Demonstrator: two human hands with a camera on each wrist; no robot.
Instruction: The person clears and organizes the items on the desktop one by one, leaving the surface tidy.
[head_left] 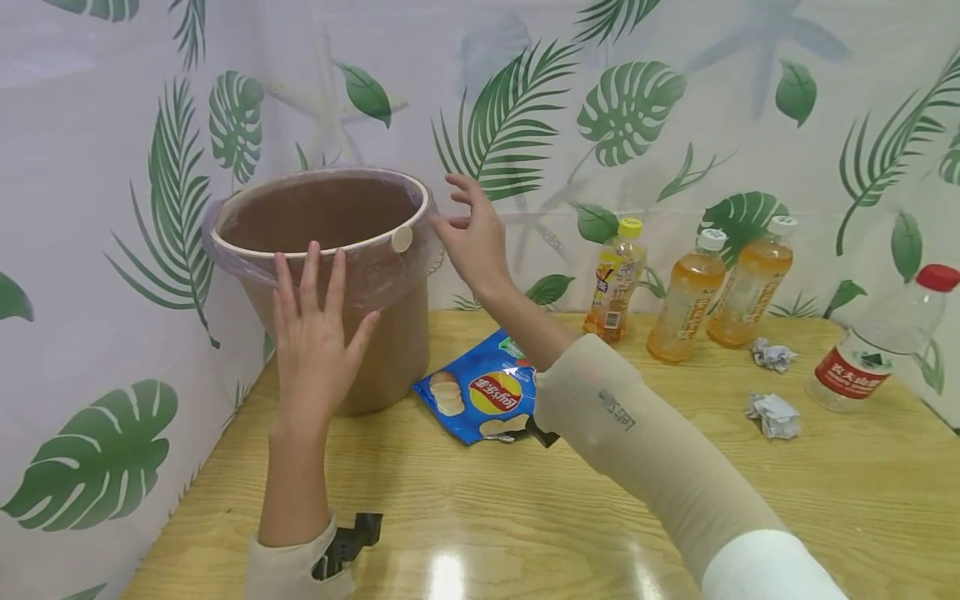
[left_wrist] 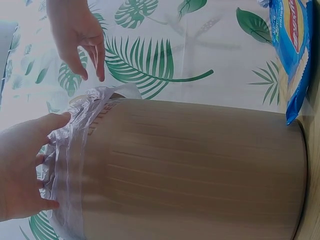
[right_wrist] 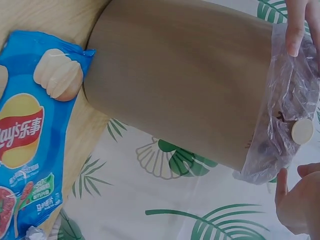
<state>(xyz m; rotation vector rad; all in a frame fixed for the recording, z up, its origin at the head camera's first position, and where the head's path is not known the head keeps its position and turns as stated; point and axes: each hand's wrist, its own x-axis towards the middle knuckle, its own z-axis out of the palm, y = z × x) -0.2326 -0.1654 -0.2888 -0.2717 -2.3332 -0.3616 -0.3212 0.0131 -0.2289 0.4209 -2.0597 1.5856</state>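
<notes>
A brown trash bin (head_left: 393,354) stands upright at the table's left, with a thin clear plastic bag (head_left: 378,279) folded over its pale rim. My left hand (head_left: 311,354) touches the bag at the front of the rim, fingers spread and pointing up. Beside the right of the rim is my right hand (head_left: 480,242), its fingers loosely bent and holding nothing. The left wrist view shows a gap between that hand (left_wrist: 82,35) and the bag. A round pale knob (right_wrist: 302,131) sits on the rim near the right fingertips.
A blue Lay's chip bag (head_left: 480,392) lies right of the bin, partly under the right forearm. Farther right stand a yellow-capped bottle (head_left: 615,283), two white-capped orange bottles (head_left: 686,300) and a red-capped bottle (head_left: 862,367). Crumpled paper balls (head_left: 774,415) lie near them.
</notes>
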